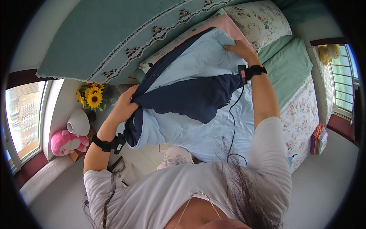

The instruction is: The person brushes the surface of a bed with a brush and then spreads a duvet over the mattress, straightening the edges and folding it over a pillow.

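Observation:
In front of me a two-tone bedding cover, light blue [206,54] with navy fabric [183,93], is raised over the bed. My left hand [124,106] pinches its navy edge at the left, thumb on top of the cloth. Farther up on the right, my right hand [243,51] grips the light-blue side near a corner. Between the hands the cloth sags in folds, and a navy flap hangs in the middle. More light-blue fabric [228,137] spreads below it on the bed. The fingers under the cloth are partly hidden.
A floral pillow [260,23], pink fabric [226,24] and green bedding [286,65] lie behind. A green cover [94,37] drapes the headboard. At left stand sunflowers [93,98], a white rounded object [80,121] and a pink plush toy [64,143]. A black cable [233,117] hangs from my right wristband.

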Demonstrator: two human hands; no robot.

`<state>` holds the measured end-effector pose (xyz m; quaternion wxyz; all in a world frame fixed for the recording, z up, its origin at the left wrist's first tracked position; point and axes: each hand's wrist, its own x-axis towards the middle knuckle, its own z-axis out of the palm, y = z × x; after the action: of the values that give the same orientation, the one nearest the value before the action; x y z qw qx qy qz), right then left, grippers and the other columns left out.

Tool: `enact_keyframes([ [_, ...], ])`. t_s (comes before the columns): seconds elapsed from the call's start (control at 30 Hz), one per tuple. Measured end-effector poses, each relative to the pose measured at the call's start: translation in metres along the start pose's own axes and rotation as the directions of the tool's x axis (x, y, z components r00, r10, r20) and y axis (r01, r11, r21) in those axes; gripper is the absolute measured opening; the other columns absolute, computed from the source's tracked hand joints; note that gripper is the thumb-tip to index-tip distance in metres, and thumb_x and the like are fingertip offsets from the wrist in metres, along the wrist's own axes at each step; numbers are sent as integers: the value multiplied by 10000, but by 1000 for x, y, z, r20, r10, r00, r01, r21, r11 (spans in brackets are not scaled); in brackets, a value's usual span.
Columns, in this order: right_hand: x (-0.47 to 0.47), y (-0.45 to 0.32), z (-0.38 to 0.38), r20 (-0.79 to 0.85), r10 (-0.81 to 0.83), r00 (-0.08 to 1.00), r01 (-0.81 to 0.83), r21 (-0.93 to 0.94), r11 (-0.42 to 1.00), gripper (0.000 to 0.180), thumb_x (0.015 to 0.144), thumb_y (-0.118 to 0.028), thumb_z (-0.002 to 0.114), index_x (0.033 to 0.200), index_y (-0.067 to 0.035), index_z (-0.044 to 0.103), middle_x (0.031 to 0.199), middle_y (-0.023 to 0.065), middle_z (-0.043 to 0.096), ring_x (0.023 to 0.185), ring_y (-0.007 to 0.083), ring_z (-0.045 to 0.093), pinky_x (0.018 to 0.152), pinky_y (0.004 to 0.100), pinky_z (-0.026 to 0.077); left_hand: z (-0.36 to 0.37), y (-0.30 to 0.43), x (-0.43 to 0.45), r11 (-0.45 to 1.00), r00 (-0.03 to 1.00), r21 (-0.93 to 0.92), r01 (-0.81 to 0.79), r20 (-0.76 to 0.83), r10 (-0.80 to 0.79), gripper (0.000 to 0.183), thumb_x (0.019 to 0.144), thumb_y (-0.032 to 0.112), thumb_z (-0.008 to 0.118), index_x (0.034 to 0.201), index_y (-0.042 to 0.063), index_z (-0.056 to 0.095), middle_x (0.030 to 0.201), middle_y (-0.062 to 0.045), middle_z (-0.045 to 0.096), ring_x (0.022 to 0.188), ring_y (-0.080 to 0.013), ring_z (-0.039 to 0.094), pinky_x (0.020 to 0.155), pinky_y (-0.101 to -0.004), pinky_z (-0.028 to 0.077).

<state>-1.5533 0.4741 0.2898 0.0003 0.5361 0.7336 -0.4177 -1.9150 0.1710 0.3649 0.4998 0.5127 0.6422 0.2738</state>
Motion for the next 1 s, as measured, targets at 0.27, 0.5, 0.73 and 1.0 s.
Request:
enact_keyframes([
  [0.27, -146, -62, -142, -939, -47, 341, 325, 71, 943, 404, 702, -139, 643, 1059, 36, 575, 939, 145, 641, 826, 219, 617, 755, 285, 461, -40, 94, -26, 984, 987, 116, -138, -65, 146, 506, 653, -83, 499, 1159, -59, 500, 1105, -143, 575, 1067, -191, 519, 940, -277, 356],
  [0.5, 4, -68, -150, -804, -157, 573, 96, -124, 988, 522, 745, -199, 638, 1218, -48, 475, 1157, 205, 543, 1075, 314, 520, 936, 395, 376, -77, 107, 96, 986, 987, 19, -163, 2, 163, 561, 720, -33, 505, 1274, -12, 416, 1207, -110, 515, 1139, -185, 460, 972, -254, 328],
  [0.73, 59, 82, -15, -321, -391, 863, 344, -193, 919, 508, 755, -278, 635, 1217, -109, 509, 1134, 174, 561, 1093, 347, 494, 929, 390, 389, -42, -98, 223, 974, 967, 198, 114, 203, -154, 581, 761, 19, 523, 1318, 64, 361, 1314, -156, 428, 1200, -284, 426, 989, -329, 347],
  [1.0, -85, 148, 67, -367, -168, 915, 26, -362, 932, 738, 631, 101, 511, 1315, -147, 388, 1322, 164, 380, 1198, 343, 399, 968, 406, 368, -13, -111, 193, 980, 999, 199, 14, 35, -21, 582, 735, 29, 536, 1296, 79, 388, 1253, -154, 474, 1172, -253, 444, 991, -339, 336],
])
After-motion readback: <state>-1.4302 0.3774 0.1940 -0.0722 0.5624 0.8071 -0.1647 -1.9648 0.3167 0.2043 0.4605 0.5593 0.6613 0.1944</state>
